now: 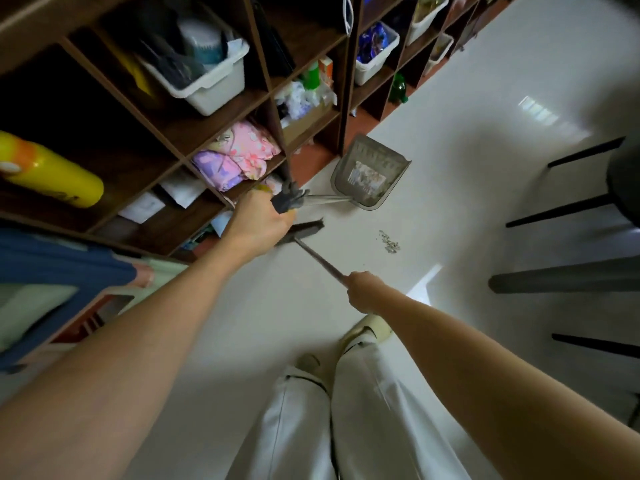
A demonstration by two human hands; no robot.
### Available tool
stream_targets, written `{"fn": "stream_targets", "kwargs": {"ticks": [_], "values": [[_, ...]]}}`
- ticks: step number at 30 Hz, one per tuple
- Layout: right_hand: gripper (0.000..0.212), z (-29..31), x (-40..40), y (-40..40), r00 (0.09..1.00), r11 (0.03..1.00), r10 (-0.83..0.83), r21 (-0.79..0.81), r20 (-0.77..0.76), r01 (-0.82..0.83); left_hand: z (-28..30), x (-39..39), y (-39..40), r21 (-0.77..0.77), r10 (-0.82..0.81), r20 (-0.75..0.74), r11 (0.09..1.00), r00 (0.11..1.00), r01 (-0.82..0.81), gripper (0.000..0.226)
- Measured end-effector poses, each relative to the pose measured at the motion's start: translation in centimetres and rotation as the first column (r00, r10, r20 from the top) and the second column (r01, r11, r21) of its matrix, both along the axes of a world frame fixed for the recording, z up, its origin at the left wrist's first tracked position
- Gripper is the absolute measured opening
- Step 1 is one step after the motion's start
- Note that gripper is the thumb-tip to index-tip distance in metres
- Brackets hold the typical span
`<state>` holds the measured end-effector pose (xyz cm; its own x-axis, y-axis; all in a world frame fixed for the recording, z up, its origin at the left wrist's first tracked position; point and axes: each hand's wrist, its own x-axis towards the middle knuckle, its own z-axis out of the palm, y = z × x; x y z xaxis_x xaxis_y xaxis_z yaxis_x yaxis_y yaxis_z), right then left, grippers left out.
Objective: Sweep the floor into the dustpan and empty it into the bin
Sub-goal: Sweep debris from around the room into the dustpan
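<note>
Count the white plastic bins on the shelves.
4: one large white plastic bin upper left, one holding blue packets, two farther right. More may be hidden beyond the frame.

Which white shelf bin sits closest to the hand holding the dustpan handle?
The large white bin, in the cubby above the left hand; the other white bins stand farther right along the shelf.

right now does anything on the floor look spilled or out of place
Yes: a small pile of grey debris lies loose on the white floor, apart from the dustpan and not yet swept in. The left hand holds the dustpan's handle, the right hand the broom. Nothing else looks odd.
</note>
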<state>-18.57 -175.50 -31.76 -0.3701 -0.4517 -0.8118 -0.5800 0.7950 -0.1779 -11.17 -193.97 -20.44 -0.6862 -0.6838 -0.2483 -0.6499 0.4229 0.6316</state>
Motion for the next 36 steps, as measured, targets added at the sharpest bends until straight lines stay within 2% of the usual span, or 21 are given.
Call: {"fn": "stream_targets", "kwargs": {"ticks": [7, 11, 15, 19, 23, 28, 30, 33, 36], "values": [[0.035, 0.3, 6.5, -0.2, 0.976, 0.976, 0.215, -0.009, -0.038, -0.216, 1.2, 3.7, -0.4, -0.05, 0.015, 0.067, 0.999, 0.998, -0.012, 0.028], [0.034, 1.8, 4.8, 1.9, 0.935, 0.942, 0.336, 0.038, -0.113, -0.334, 1.5, 5.5, -0.2, -0.041, 0.018, 0.091, 0.999, 0.996, -0.014, 0.029], [0.038, 3.6, 1.5, 5.5, 0.917, 0.921, 0.376, 0.159, -0.135, -0.355, 2.4, 6.1, 0.8, -0.031, 0.02, 0.057, 0.999, 0.998, -0.018, 0.038], [0.038, 7.2, -1.5, 8.3, 0.939, 0.947, 0.305, 0.152, -0.158, -0.282, 4.0, 5.0, 2.0, -0.035, -0.015, 0.048, 0.999, 0.999, 0.017, 0.027], [0.041, 10.1, -2.6, 11.3, 0.966, 0.983, 0.169, 0.105, -0.196, -0.151, 4.6, 3.0, 3.9, -0.009, -0.04, 0.042, 0.999, 0.998, 0.04, 0.028], [0.042, 6.8, -5.8, 10.5, 0.967, 0.994, -0.093, 0.038, -0.239, 0.105, 3.3, 0.1, 5.9, -0.007, -0.045, 0.046, 0.999, 0.998, 0.046, 0.022], [0.044, 5.4, -7.3, 10.0, 0.956, 0.976, -0.191, 0.063, -0.222, 0.21, 2.4, -1.5, 7.0, -0.008, -0.058, 0.061, 0.998, 0.996, 0.058, 0.021], [0.042, 3.6, -9.4, 11.1, 0.947, 0.948, -0.281, 0.105, -0.156, 0.299, 1.1, -4.1, 8.9, -0.006, -0.046, 0.078, 0.999, 0.996, 0.046, 0.025], [0.033, 3.5, -9.1, 14.0, 0.951, 0.927, -0.3, 0.209, -0.079, 0.31, 0.3, -6.6, 10.8, 0.0, -0.055, 0.083, 0.998, 0.995, 0.055, 0.024]]}}
